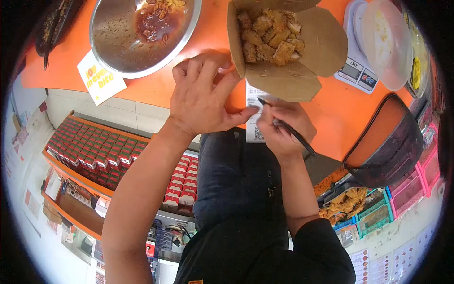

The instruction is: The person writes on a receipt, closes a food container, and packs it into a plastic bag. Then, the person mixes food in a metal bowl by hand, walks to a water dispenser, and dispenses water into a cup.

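Note:
Between the fingers of my right hand [287, 127] is a black pen [297, 135], its tip on a printed paper receipt [254, 128]. The receipt hangs partly over the table's front edge, and its far end goes under the brown takeout box [302, 85]. Inside the open box lie breaded, cut-up fried pieces [272, 38]. My left hand [201, 92] rests with fingers spread on the orange table, left of the box. Its thumb reaches the receipt's left edge.
A metal bowl [109, 52] with reddish sauce stands at the back left, beside a printed card [99, 78]. To the right are a digital scale [352, 71], a clear plastic lid [385, 42] and a dark mesh cover [392, 142]. Shelves of red boxes [94, 146] lie below left.

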